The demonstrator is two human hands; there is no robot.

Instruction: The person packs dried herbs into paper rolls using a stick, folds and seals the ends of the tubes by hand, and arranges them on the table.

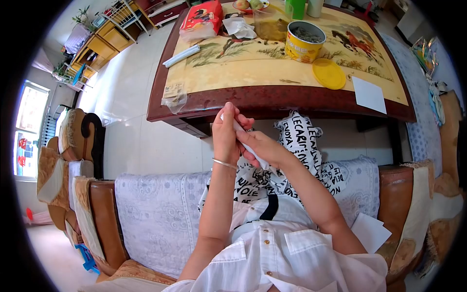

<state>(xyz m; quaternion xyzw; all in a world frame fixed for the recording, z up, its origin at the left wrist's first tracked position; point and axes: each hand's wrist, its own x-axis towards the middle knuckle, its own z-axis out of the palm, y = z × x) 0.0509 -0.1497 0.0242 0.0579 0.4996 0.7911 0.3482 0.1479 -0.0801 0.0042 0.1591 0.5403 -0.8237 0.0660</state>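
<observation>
Above my lap, both of my hands are closed around a slim white roll that looks like paper [238, 125]. My left hand [225, 135], with a bangle at the wrist, grips its upper part, thumb pointing up. Lower down, my right hand [265, 147] wraps the roll, and its end shows below those fingers. The fingers cover much of the roll's middle. On the table ahead lie a white paper sheet [369, 95] at the right and white rolled tubes [181, 56] at the left. More white sheets [370, 232] rest on the sofa by my right elbow.
The wooden table [214, 101] bears a yellow tin [304, 48] with dark contents, its yellow lid [329, 73], a clear plastic wrapper [174, 97], a red package [200, 20], crumpled tissue [239, 28] and a transparent jug [270, 25]. Its front edge is just beyond my hands.
</observation>
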